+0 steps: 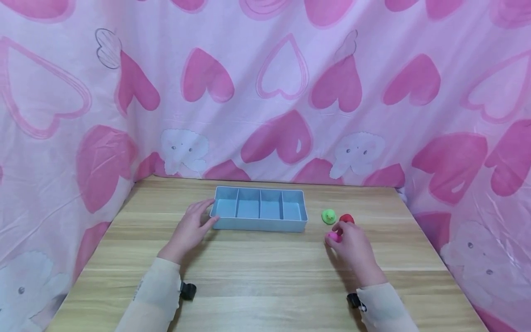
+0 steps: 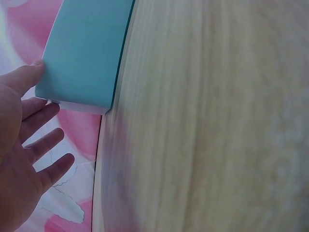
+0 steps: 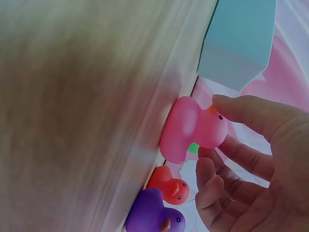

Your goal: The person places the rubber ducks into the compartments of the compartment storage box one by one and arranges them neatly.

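Note:
A pink rubber duck [image 3: 186, 128] stands on the table, and my right hand [image 1: 354, 249] pinches its head between thumb and fingers. Just beyond that hand are a red duck [image 1: 346, 218] and a green duck [image 1: 329, 216]. A purple duck [image 3: 150, 212] shows beside the red one in the right wrist view; in the head view the hand hides it. My left hand [image 1: 192, 230] touches the left end of a blue box [image 1: 259, 224], thumb at the near corner and the other fingers spread along the end wall. Divider walls split the box into several compartments.
The wooden tabletop [image 1: 257, 276] carries all of these. Pink curtains [image 1: 265, 106] with hearts hang behind the table's far edge and along both sides. A black wrist camera [image 1: 188, 291] sits at the left sleeve, another black camera [image 1: 353, 300] at the right.

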Demonstrator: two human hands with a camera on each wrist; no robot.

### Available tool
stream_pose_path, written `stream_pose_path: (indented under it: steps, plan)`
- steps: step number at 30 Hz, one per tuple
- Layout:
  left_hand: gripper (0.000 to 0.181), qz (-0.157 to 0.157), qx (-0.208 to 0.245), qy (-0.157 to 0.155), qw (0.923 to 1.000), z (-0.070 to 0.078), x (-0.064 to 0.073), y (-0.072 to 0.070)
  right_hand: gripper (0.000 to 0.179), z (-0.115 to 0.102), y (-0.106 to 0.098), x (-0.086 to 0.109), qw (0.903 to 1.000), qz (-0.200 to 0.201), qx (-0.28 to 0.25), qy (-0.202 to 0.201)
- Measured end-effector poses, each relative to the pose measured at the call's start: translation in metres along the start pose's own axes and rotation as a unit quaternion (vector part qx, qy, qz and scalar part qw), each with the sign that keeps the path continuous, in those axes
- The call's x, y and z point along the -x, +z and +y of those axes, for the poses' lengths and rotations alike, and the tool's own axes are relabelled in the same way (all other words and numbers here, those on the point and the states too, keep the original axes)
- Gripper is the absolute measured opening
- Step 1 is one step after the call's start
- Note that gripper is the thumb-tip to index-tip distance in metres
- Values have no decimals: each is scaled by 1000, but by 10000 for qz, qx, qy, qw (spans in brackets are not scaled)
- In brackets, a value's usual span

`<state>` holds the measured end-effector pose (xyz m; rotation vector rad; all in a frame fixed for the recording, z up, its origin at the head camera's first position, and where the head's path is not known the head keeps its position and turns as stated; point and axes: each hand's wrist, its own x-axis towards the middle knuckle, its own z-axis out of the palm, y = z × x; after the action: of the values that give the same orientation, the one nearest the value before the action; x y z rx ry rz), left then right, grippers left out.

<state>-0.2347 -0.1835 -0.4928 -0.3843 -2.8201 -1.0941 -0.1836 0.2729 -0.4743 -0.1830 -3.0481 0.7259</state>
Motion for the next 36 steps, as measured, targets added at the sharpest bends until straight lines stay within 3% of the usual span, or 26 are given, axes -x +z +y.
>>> stream_pose_path:
  steps: [19,26,36]
  plan:
    - [64,-38,-36,42,10000,-1,2,-1,36,1,-1,1,9998,67,60,-204]
    - [65,-60,-126,102,9999,-2,-1,-1,35,-9,-7,0,9974,326,-62,-636]
    - [65,-25,-273,152,9995,-1,-2,-3,26,-41,-22,-4,9866,884,-59,-1373]
